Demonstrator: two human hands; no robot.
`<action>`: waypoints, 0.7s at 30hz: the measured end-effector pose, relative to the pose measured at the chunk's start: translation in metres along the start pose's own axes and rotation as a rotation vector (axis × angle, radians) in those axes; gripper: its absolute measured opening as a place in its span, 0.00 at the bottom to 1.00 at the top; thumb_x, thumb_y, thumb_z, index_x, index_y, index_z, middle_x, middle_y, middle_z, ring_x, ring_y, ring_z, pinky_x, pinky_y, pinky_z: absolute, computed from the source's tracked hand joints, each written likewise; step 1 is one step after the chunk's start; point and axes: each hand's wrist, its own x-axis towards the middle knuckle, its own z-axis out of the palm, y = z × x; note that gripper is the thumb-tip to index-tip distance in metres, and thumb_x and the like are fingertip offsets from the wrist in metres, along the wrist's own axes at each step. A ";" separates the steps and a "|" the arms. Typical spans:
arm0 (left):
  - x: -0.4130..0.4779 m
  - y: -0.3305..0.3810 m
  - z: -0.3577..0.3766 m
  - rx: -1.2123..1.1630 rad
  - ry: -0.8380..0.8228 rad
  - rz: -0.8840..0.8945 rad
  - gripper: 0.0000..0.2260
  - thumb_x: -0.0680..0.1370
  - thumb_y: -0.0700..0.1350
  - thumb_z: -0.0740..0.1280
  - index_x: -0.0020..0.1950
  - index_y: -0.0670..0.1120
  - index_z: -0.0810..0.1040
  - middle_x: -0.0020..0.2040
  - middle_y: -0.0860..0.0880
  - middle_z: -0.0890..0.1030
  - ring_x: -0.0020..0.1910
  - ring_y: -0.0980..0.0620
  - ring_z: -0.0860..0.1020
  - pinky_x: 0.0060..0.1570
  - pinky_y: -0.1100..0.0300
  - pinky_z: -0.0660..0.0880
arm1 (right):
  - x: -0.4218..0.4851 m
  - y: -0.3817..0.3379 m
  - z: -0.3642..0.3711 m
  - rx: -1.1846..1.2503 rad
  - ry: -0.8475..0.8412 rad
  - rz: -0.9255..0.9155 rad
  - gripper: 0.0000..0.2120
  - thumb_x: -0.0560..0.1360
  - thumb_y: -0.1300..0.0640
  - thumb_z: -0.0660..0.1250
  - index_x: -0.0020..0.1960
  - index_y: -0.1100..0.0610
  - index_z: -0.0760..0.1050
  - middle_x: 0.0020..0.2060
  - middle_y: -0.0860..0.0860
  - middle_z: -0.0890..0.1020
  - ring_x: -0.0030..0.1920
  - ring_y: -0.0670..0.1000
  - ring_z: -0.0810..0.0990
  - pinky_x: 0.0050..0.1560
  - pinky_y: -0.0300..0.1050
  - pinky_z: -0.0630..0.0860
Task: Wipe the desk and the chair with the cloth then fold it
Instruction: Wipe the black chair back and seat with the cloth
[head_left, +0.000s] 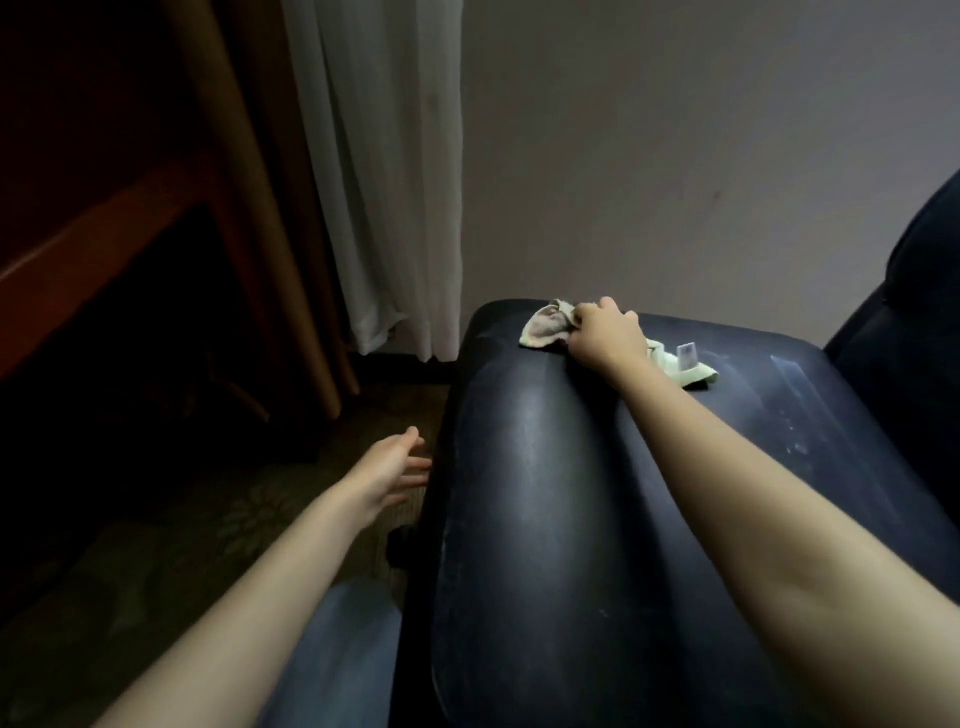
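Observation:
A dark blue padded chair seat fills the middle and right of the head view, with pale dusty streaks on it. At its far edge lies a crumpled pale green cloth with a small white label at its right end. My right hand grips the cloth and presses it onto the seat. My left hand hovers beside the seat's left side with straight fingers, holding nothing.
The chair's dark backrest rises at the right. A wooden desk stands at the left, with a white curtain beside it. Patterned carpet lies below, and a plain wall stands behind the chair.

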 end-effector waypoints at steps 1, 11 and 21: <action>0.004 -0.002 0.001 -0.010 -0.021 0.002 0.19 0.83 0.52 0.52 0.71 0.44 0.66 0.67 0.40 0.72 0.65 0.42 0.71 0.68 0.47 0.64 | -0.009 -0.002 -0.002 -0.012 -0.009 -0.048 0.16 0.76 0.49 0.59 0.60 0.56 0.72 0.60 0.58 0.70 0.57 0.64 0.69 0.59 0.52 0.67; 0.032 -0.008 0.043 -0.306 0.293 0.006 0.22 0.83 0.53 0.50 0.71 0.41 0.66 0.67 0.41 0.72 0.65 0.43 0.71 0.63 0.53 0.66 | -0.110 0.001 0.003 0.116 -0.045 -0.477 0.15 0.74 0.52 0.62 0.58 0.52 0.78 0.50 0.53 0.76 0.49 0.60 0.73 0.54 0.50 0.71; 0.037 -0.002 0.040 -0.191 0.220 0.110 0.14 0.82 0.45 0.56 0.63 0.41 0.74 0.57 0.44 0.77 0.52 0.50 0.75 0.51 0.58 0.69 | 0.055 -0.005 0.023 -0.039 0.003 -0.077 0.19 0.78 0.50 0.60 0.64 0.61 0.70 0.61 0.61 0.72 0.61 0.64 0.69 0.60 0.52 0.66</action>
